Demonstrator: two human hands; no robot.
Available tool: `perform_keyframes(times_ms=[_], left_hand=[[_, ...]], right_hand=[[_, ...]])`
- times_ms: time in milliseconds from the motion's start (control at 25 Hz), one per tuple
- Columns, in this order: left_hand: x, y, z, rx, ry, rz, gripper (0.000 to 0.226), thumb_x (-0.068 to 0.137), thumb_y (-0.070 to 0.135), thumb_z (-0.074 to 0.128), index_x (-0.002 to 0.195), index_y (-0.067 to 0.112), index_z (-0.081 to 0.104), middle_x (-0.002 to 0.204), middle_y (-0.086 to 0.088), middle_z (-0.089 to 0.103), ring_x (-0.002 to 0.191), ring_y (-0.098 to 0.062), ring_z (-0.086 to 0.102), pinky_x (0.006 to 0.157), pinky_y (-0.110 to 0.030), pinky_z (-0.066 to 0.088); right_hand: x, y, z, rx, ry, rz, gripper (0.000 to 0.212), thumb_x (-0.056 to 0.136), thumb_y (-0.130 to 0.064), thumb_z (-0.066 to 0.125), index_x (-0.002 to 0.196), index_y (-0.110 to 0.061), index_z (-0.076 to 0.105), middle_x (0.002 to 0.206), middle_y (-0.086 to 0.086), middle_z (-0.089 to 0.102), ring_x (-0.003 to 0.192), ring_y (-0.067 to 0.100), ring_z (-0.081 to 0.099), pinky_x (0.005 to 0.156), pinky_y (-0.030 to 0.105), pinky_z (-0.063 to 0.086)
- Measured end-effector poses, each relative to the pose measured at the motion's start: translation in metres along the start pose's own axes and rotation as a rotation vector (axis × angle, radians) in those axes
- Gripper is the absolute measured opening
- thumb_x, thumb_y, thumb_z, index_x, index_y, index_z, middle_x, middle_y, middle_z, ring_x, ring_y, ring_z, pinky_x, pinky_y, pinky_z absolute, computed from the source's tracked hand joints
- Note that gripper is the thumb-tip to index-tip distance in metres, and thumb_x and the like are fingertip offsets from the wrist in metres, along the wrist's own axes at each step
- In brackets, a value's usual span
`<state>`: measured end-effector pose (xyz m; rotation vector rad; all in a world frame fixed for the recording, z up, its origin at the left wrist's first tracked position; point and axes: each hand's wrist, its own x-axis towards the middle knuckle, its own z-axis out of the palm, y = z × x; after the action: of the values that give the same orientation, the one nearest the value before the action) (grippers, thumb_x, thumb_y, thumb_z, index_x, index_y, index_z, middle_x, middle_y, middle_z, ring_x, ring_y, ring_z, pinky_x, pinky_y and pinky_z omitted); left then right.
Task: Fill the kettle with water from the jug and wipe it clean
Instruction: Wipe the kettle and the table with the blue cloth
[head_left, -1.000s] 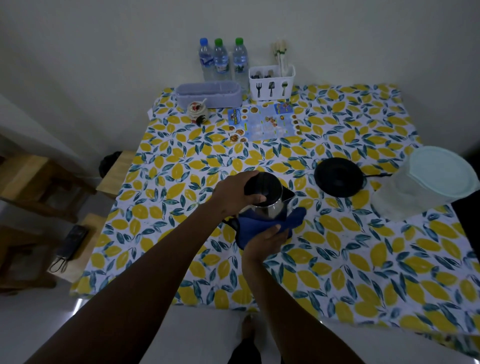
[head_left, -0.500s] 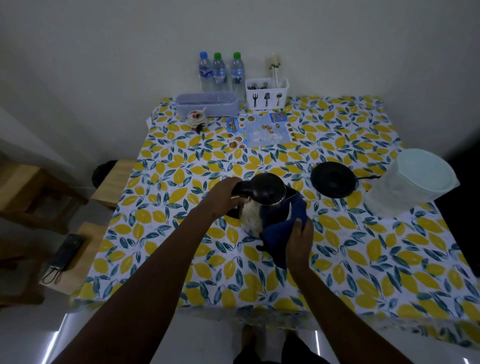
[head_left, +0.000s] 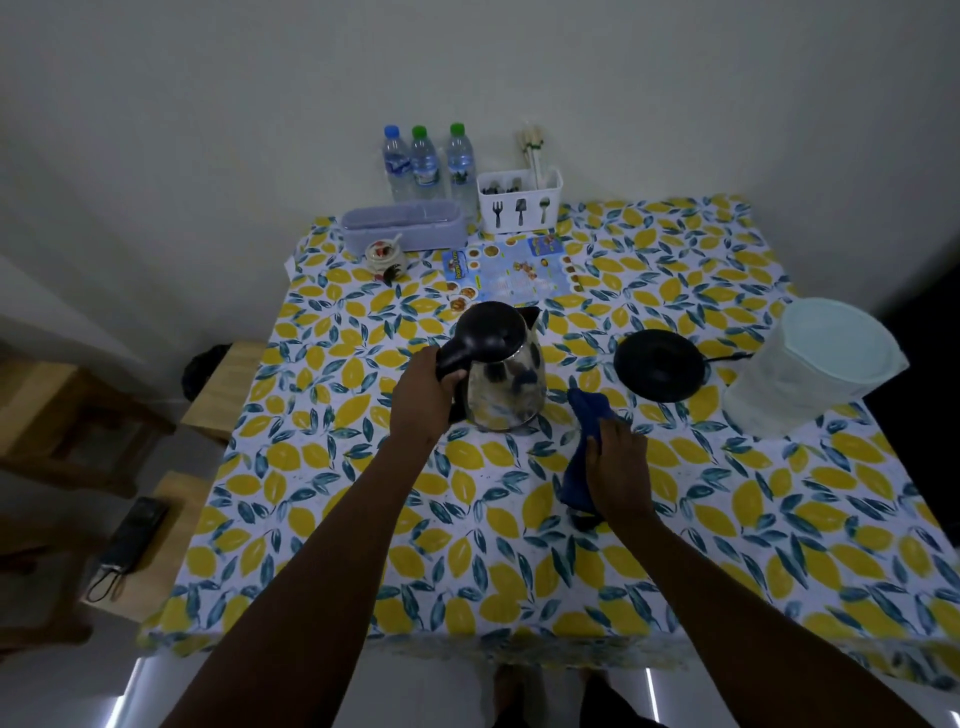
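Note:
A steel kettle (head_left: 506, 387) with a black lid and handle stands upright near the middle of the lemon-print table (head_left: 727, 519). My left hand (head_left: 423, 397) is closed around its handle on the left side. A blue cloth (head_left: 584, 447) lies on the table just right of the kettle, and my right hand (head_left: 615, 467) rests on it, holding it, a little apart from the kettle. The translucent water jug (head_left: 810, 366) with a pale lid stands at the right edge. The black kettle base (head_left: 660, 364) sits between kettle and jug.
Three water bottles (head_left: 428, 161), a white cutlery holder (head_left: 519, 200), a lilac box (head_left: 405, 228), a small jar (head_left: 384, 254) and a printed sheet (head_left: 511, 273) line the back. Wooden stools (head_left: 156, 545) stand left of the table.
My right hand has pulled the blue cloth off the kettle's side and down onto the table to its right. My left hand has kept hold of the handle.

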<state>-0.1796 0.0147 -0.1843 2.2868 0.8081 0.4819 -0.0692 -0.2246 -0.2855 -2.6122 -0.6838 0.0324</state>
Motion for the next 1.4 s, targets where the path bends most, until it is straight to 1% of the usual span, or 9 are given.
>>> perform_keyframes(times_ms=[120, 240, 400, 520, 720, 840, 1120, 1240, 1400], left_hand=[[0.009, -0.011, 0.013, 0.023, -0.01, -0.068, 0.028, 0.096, 0.036, 0.052, 0.105, 0.009, 0.054, 0.095, -0.012, 0.058, 0.082, -0.031, 0.057, 0.064, -0.032, 0.035], [0.014, -0.014, 0.023, 0.017, -0.003, -0.084, 0.027, 0.096, 0.038, 0.053, 0.105, 0.012, 0.053, 0.095, -0.011, 0.058, 0.082, -0.032, 0.058, 0.062, -0.032, 0.035], [0.004, -0.023, 0.032, -0.051, 0.023, -0.061, 0.039, 0.096, 0.028, 0.055, 0.129, 0.009, 0.045, 0.12, -0.014, 0.056, 0.109, -0.031, 0.055, 0.079, -0.033, 0.044], [-0.035, -0.053, 0.048, -0.048, -0.056, -0.26, 0.073, 0.095, 0.027, 0.057, 0.15, 0.01, 0.014, 0.153, -0.014, 0.034, 0.136, -0.028, 0.038, 0.105, -0.041, 0.04], [-0.105, -0.105, 0.073, 0.427, -0.677, -0.269, 0.086, 0.089, 0.046, 0.06, 0.152, 0.015, 0.01, 0.163, -0.004, -0.004, 0.149, -0.031, -0.003, 0.116, -0.056, 0.018], [-0.13, -0.116, 0.07, 0.43, -0.579, -0.344, 0.101, 0.081, 0.05, 0.067, 0.152, 0.015, 0.004, 0.162, -0.005, -0.007, 0.149, -0.031, -0.005, 0.118, -0.053, 0.016], [-0.148, -0.133, 0.053, 0.466, -0.6, -0.333, 0.106, 0.079, 0.05, 0.069, 0.152, 0.013, 0.002, 0.162, -0.005, -0.006, 0.149, -0.027, -0.002, 0.118, -0.045, 0.019], [-0.15, -0.134, 0.052, 0.48, -0.608, -0.321, 0.107, 0.079, 0.05, 0.069, 0.152, 0.014, 0.0, 0.162, -0.004, -0.008, 0.149, -0.027, -0.003, 0.118, -0.047, 0.021], [-0.151, -0.135, 0.052, 0.463, -0.599, -0.326, 0.107, 0.08, 0.048, 0.069, 0.152, 0.013, -0.001, 0.162, -0.004, -0.009, 0.149, -0.028, -0.005, 0.119, -0.048, 0.019]], right_hand=[[0.014, 0.002, 0.02, -0.142, -0.195, 0.034, 0.042, 0.1, -0.028, 0.04, 0.136, -0.006, 0.04, 0.139, 0.019, 0.046, 0.121, 0.042, 0.043, 0.094, 0.054, 0.043], [0.02, -0.001, 0.043, -0.205, -0.39, 0.048, 0.054, 0.099, -0.041, 0.034, 0.147, -0.018, 0.025, 0.158, 0.01, 0.018, 0.141, 0.038, 0.018, 0.106, 0.057, 0.031], [0.02, 0.004, 0.065, -0.238, -0.484, -0.011, 0.068, 0.09, -0.067, 0.026, 0.149, -0.041, 0.004, 0.161, 0.002, -0.01, 0.145, 0.037, -0.011, 0.109, 0.065, 0.009], [0.016, 0.008, 0.069, -0.242, -0.408, -0.04, 0.06, 0.093, -0.063, 0.027, 0.147, -0.044, 0.012, 0.162, 0.002, -0.001, 0.145, 0.038, -0.005, 0.108, 0.065, 0.014], [-0.011, -0.008, 0.074, -0.242, -0.351, -0.134, 0.051, 0.096, -0.045, 0.039, 0.145, -0.042, 0.027, 0.16, 0.004, 0.016, 0.142, 0.04, 0.015, 0.101, 0.064, 0.028], [-0.056, -0.042, 0.092, -0.23, -0.356, -0.356, 0.05, 0.09, -0.044, 0.044, 0.14, -0.042, 0.037, 0.155, 0.005, 0.032, 0.136, 0.043, 0.03, 0.09, 0.063, 0.039], [-0.054, -0.052, 0.105, -0.262, -0.412, -0.553, 0.048, 0.093, -0.04, 0.043, 0.14, -0.042, 0.035, 0.155, 0.002, 0.031, 0.14, 0.04, 0.025, 0.097, 0.061, 0.037], [-0.053, -0.018, 0.091, -0.254, -0.349, -0.388, 0.048, 0.093, -0.039, 0.047, 0.14, -0.041, 0.038, 0.156, 0.001, 0.028, 0.141, 0.038, 0.023, 0.101, 0.06, 0.033], [-0.056, -0.064, 0.104, -0.214, -0.337, -0.213, 0.048, 0.092, -0.038, 0.049, 0.139, -0.04, 0.039, 0.157, 0.004, 0.027, 0.14, 0.043, 0.021, 0.098, 0.063, 0.031]])
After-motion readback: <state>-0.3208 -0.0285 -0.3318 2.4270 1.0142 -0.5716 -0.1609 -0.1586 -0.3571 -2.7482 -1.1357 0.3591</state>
